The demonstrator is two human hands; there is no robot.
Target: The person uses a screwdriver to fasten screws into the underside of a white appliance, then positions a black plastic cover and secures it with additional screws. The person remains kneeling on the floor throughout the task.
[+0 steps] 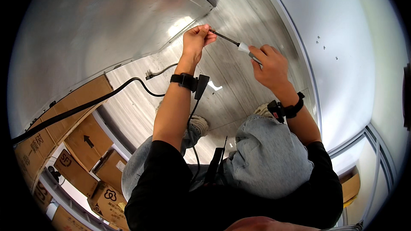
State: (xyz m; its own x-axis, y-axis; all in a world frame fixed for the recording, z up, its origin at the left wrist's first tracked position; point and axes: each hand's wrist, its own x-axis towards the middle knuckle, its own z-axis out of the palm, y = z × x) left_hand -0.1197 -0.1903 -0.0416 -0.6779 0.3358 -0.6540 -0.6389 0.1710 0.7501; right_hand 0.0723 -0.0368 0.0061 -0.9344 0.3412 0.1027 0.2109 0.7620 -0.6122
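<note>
The screwdriver point(234, 42) is positioned at 1 o'clock in the view, above the floor point(235, 96). The right hand point(272, 66), at 2 o'clock, is clenched around its handle point(243, 47). The left hand point(198, 40), at 12 o'clock, pinches the tip end. A black plug point(149, 76) lies at 10 o'clock, cardboard boxes point(87, 139) at 8 o'clock.

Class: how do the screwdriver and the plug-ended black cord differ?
The screwdriver is straight; the black cord bends. The right hand grips the screwdriver; no hand holds the cord. The screwdriver has a pale handle; the cord ends in a plug. Both have dark, slender lengths.
</note>
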